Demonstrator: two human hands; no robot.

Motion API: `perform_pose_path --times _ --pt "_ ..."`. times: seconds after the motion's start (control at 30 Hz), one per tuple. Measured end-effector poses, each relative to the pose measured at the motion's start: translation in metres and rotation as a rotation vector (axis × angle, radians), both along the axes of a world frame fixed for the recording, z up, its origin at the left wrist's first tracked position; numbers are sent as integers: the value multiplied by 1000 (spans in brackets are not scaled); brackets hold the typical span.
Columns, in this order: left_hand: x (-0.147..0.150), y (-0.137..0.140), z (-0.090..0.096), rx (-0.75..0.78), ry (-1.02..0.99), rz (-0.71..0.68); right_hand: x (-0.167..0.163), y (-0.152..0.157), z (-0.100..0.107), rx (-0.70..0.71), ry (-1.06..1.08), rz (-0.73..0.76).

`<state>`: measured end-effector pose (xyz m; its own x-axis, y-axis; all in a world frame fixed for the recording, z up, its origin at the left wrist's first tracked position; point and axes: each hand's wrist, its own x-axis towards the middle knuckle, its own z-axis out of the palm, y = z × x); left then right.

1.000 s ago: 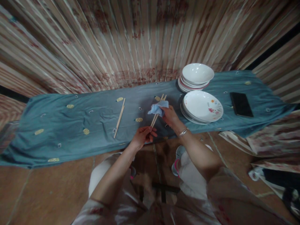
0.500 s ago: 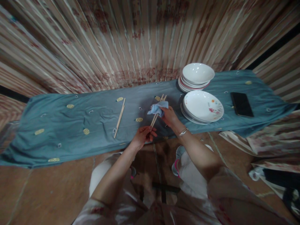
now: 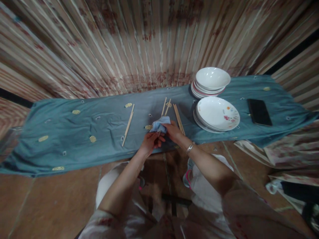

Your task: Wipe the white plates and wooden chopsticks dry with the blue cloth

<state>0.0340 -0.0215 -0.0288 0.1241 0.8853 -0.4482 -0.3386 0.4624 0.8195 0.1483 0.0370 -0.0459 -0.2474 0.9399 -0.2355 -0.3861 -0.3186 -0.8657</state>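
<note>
My left hand (image 3: 151,140) pinches a pair of wooden chopsticks (image 3: 165,107) near their lower ends. Their far ends spread slightly apart and point away from me. Around the lower part of the pair is a crumpled light blue cloth (image 3: 160,124), gripped by my right hand (image 3: 173,131), which wears a silver bracelet at the wrist. Just right of the cloth, several more chopsticks (image 3: 178,117) lie side by side, their near ends partly hidden behind my right hand. Another pair of chopsticks (image 3: 128,125) rests on the tablecloth to the left.
A teal cloth with pineapple prints (image 3: 57,132) covers the long narrow table. On the right stand a stack of flowered plates (image 3: 216,114) and, behind it, a stack of white bowls (image 3: 212,79). A black phone (image 3: 259,112) lies farther right. Pleated curtains (image 3: 159,43) hang behind.
My right hand and the blue cloth have slid down the chopsticks toward my left hand. The chopsticks lying at the right, earlier hidden by my hand, now show.
</note>
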Motion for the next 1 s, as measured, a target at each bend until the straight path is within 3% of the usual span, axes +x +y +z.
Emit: perform_pose_path --times 0.53,0.77,1.0 --pt "0 -1 1 -43 -7 -40 5 3 0 12 -56 -79" --pt "2 -1 -2 -11 -9 -32 4 1 -2 26 -52 -46" --pt "1 -3 -2 -30 28 -90 10 16 -4 16 -11 -111"
